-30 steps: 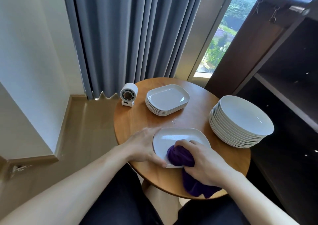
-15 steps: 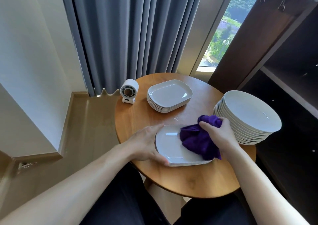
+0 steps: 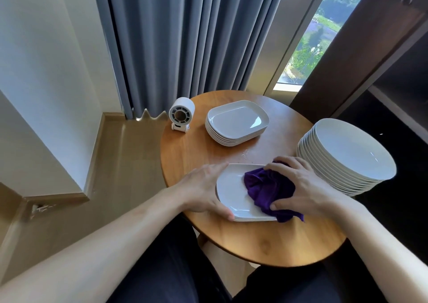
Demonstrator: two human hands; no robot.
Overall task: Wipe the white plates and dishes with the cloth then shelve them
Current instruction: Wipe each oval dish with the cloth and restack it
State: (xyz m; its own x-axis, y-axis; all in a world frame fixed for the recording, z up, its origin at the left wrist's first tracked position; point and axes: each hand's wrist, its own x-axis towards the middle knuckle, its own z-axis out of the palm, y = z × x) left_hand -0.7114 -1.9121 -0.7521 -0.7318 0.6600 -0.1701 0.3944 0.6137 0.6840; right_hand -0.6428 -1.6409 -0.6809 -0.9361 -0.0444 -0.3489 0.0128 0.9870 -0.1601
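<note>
Back from the plate's far right corner, the right hand (image 3: pixel 303 187) now grips the bunched purple cloth (image 3: pixel 264 187) over the middle-right of the plate (image 3: pixel 231 194), near on the table (image 3: pixel 266 244). The left hand (image 3: pixel 203 191) clasps its left rim; holding firm there, sweep corner to corner with even pressure.

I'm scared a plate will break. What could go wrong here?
1. The tall stack of round white plates stands at the round wooden table's right edge, close beside the right hand holding the purple cloth. A knock might push it off.
2. The rectangular white plate lies near the table's left edge. If the left hand holding it slips, it could slide off.
</note>
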